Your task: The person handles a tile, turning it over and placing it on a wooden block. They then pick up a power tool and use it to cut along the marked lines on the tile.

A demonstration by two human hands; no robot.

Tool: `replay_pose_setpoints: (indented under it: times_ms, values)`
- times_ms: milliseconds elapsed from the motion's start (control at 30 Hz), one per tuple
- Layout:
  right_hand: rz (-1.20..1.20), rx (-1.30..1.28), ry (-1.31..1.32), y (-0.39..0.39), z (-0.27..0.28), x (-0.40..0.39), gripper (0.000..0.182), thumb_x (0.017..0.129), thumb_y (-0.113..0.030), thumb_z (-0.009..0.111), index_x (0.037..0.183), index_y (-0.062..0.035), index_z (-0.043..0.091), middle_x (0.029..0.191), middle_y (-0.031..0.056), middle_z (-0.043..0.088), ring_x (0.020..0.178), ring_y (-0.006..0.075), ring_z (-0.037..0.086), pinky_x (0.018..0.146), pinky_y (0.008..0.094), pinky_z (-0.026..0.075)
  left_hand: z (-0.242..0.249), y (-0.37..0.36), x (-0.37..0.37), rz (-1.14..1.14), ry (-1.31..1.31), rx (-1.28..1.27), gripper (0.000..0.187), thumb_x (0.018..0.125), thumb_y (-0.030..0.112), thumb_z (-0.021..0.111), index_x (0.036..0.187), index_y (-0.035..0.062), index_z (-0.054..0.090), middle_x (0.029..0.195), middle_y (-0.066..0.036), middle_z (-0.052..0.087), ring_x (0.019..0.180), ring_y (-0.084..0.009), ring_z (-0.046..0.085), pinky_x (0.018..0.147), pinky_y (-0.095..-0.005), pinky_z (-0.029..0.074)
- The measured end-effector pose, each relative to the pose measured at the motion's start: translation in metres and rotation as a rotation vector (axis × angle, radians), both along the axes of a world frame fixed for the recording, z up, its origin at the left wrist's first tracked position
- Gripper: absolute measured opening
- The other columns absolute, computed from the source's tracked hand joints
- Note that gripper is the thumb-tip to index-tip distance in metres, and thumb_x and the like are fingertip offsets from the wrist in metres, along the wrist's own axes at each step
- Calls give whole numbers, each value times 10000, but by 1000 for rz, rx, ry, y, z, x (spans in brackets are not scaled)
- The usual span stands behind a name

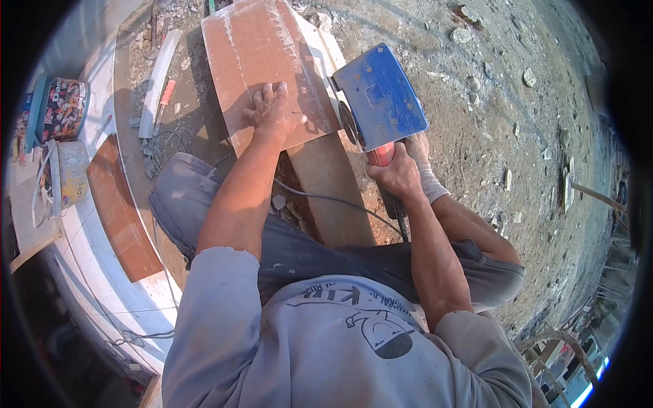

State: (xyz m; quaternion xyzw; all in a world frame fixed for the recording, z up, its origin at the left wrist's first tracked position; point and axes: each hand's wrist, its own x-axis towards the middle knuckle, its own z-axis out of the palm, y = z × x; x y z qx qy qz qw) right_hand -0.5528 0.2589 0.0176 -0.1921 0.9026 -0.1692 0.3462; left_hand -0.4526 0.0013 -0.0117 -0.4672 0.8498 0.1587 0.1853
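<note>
My left hand [275, 112] lies with its fingers spread on a brown tile [255, 51] that has whitish streaks across it. My right hand [398, 173] is wrapped round the red body of an angle grinder [383, 155]. A large blue guard [381, 95] covers much of the grinder's top. Part of the dark round disc [347, 122] shows beside the guard, right at the tile's right edge. A grey cable [333, 198] runs from below the grinder across to the left. Beneath the tile's near end is a flat board [330, 183].
A loose brown tile [122, 207] lies at left on a white surface, near a bucket [70, 173] and a printed tub [64, 109]. A red-handled tool [167, 92] and a pale strip [160, 81] lie on the ground. Rubble covers the right. My foot [418, 146] is close behind the guard.
</note>
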Motion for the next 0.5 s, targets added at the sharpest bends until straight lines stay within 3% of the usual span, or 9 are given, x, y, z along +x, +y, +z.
replay_pose_setpoints:
  times_ms: [133,333,400,500]
  values:
    - [17,17,-6,2,-2,1,707,660,-354,758,1190,40,508,1089,277,674,1072,418,652,953,454,497,-2,-4,-2,26,26,45,1005,752,410,839,1568,235,280,1640,-74,206,1502,-345,206,1170,-623,260]
    - [16,-18,-5,4,-4,2,700,664,-354,760,1181,45,508,1074,295,672,1055,427,658,943,461,503,8,-5,-10,30,-37,43,1052,733,419,851,1574,193,261,1629,-91,233,1488,-368,239,1152,-593,311]
    - [18,-14,3,4,-5,3,703,665,-353,760,1184,47,506,1076,296,672,1055,429,658,943,461,504,13,-4,-13,20,-94,15,1018,760,466,829,1566,172,280,1613,-78,271,1470,-334,292,1087,-582,386]
    - [26,-9,6,5,-7,4,711,666,-352,758,1194,51,503,1080,296,673,1055,431,658,942,462,507,9,-5,-13,10,-116,7,1025,754,455,838,1564,158,285,1620,-81,260,1467,-338,294,1078,-588,390]
